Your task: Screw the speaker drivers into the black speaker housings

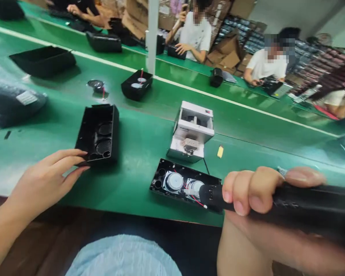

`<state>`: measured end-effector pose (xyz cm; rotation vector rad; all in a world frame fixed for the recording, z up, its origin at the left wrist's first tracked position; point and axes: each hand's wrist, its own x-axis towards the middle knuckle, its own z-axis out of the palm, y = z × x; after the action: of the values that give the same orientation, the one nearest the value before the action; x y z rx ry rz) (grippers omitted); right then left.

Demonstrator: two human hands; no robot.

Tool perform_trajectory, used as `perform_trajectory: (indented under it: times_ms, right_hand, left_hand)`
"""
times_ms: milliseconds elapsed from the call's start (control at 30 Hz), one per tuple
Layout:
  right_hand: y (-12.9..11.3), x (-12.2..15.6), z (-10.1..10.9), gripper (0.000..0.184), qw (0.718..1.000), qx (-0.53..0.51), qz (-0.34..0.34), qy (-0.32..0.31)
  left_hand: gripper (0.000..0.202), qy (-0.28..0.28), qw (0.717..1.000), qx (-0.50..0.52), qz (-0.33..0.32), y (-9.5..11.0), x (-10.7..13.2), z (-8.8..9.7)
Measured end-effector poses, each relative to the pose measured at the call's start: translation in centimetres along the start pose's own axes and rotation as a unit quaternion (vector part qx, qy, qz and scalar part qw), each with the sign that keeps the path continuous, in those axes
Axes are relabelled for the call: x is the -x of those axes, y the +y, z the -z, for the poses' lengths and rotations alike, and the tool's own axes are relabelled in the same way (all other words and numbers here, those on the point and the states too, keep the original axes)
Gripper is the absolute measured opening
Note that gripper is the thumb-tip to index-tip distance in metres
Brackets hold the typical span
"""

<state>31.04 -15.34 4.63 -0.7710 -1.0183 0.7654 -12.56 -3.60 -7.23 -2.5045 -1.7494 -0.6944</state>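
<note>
My left hand (50, 174) pinches the near left corner of a black plastic speaker housing (115, 130), thumb below the rim and fingers above. The housing lies open side up, with two round grilles inside. Close to the camera, my right hand (255, 191) is wrapped round a black electric screwdriver (313, 201), its tip pointing left. Behind that tip sits a second speaker housing (158, 174), with two speaker drivers (174, 181) in it. A red wire ending in a white plug trails over its edge. The screwdriver hides its right part.
A white screw feeder (186, 143) stands behind the second housing, a small yellow piece (220, 151) to its right. Farther back are a loose driver (97, 85), more housings (136, 85) and a post (152, 38). A plastic bag (14, 101) lies left. Several people work across the belt.
</note>
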Motion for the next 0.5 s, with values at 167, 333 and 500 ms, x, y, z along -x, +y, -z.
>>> perform_trajectory:
  times_ms: [167,333,500]
  right_hand:
    - [2.6,0.0,-2.3,0.039,0.996,0.03,0.009,-0.089]
    - [4.1,-0.4,-3.6,0.04,0.992,0.037,-0.06,-0.105]
    - [5.1,0.1,-3.7,0.031,0.995,0.062,-0.027,-0.077]
  left_hand:
    - [0.013,0.081,0.994,-0.056,-0.043,1.7,0.3,0.1]
    - [0.09,0.202,0.971,0.083,-0.094,6.9,0.9,-0.3]
    - [0.115,-0.06,0.914,0.362,-0.174,14.5,0.7,-4.5]
